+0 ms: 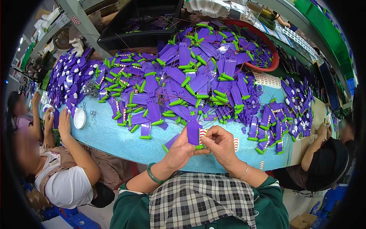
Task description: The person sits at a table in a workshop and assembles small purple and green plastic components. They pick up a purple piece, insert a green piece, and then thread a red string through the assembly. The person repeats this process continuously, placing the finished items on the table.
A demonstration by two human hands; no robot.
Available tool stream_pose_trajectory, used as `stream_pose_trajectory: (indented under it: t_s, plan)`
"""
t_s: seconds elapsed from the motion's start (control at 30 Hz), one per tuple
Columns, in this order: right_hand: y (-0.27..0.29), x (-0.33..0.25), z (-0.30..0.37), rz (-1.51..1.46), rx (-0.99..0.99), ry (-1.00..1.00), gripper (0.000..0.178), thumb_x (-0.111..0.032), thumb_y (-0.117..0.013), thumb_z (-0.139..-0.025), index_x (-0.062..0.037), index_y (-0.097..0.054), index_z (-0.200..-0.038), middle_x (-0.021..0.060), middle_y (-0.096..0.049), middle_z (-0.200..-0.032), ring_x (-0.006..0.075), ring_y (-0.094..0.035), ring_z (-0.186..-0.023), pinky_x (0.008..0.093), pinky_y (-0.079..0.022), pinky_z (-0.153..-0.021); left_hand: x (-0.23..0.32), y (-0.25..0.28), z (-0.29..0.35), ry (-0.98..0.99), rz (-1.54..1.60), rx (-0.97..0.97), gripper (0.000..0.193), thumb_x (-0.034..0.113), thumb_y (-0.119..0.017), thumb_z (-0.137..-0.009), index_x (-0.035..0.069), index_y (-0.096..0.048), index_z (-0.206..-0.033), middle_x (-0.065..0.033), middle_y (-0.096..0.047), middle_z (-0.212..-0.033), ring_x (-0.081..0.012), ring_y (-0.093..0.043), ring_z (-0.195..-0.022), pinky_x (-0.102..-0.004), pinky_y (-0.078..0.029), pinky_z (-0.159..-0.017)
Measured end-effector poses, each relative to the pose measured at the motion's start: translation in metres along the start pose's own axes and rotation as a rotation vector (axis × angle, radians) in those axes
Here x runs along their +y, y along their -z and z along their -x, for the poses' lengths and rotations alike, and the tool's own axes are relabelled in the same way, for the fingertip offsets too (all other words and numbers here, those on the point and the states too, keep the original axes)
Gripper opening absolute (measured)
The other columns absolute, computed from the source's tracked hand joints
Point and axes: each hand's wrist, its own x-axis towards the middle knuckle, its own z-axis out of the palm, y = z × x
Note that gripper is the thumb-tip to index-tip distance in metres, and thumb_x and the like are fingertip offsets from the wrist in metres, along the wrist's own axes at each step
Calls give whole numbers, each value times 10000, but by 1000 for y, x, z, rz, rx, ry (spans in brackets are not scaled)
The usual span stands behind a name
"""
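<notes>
My left hand (pixel 177 153) is closed round a flat purple plastic piece (pixel 193 130) with bright green ends, held upright over the table's near edge. A red-and-white striped sticker (pixel 203 132) lies along the right side of that piece. Thumb and forefinger of my right hand (pixel 222 146) pinch at the sticker's lower part, touching the piece's edge. Whether the sticker is fully stuck down, I cannot tell. Another purple piece (pixel 172 142) rests on the table, partly behind my left hand. A small striped sticker strip (pixel 236 144) lies just right of my right hand.
A large heap of purple-and-green pieces (pixel 183 76) covers the blue table (pixel 126 148). Behind it stand a black crate (pixel 141 39) and a red basin (pixel 275 57). A striped sticker sheet (pixel 267 80) and a white bowl (pixel 79 118) lie nearby. Co-workers sit on both sides.
</notes>
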Motion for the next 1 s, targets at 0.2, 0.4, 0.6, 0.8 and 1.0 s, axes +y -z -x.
stream_pose_trajectory:
  t_s: [0.2, 0.4, 0.6, 0.8, 1.0]
  plan:
    - [2, 3, 1, 30, 1, 51, 111, -33, -716, -804, -28, -605, -816, 1, -605, -778, 59, -539, -702, 221, -447, -658, -1, -2, -1, -12, -127, 1, 714, -102, -395, -780, 108, -200, -1434, -69, -433, -1248, -203, -497, -1178, -436, -530, -932]
    - [2, 7, 2, 53, 16, 97, 118, -34, -717, -793, -29, -601, -775, 23, -612, -770, 82, -534, -678, 235, -432, -628, -2, -8, -1, -28, -278, 49, 441, -24, -459, -919, 64, -324, -1330, -61, -465, -1188, -178, -522, -1136, -368, -553, -903]
    - [7, 1, -1, 405, 50, 476, 161, -28, -738, -750, -52, -585, -704, 48, -596, -668, 158, -526, -613, 283, -400, -576, -4, -9, 2, -42, -285, 11, 306, 18, -480, -945, 38, -398, -1238, -61, -477, -1168, -165, -527, -1125, -356, -558, -891]
    - [6, -3, -1, 473, 82, 569, 198, -21, -755, -725, -65, -567, -679, 37, -579, -629, 163, -512, -594, 298, -390, -555, -6, -10, 3, -83, -351, 6, 276, 20, -492, -939, 17, -414, -1204, -60, -496, -1148, -155, -528, -1109, -324, -546, -883]
    - [6, -5, 0, 559, 43, 536, 189, -105, -728, -743, -42, -569, -824, 99, -601, -793, 213, -553, -686, 319, -445, -595, -10, -5, 15, -131, -581, -26, 334, 64, -499, -948, 26, -430, -1273, -59, -509, -1185, -145, -508, -1118, -315, -439, -948]
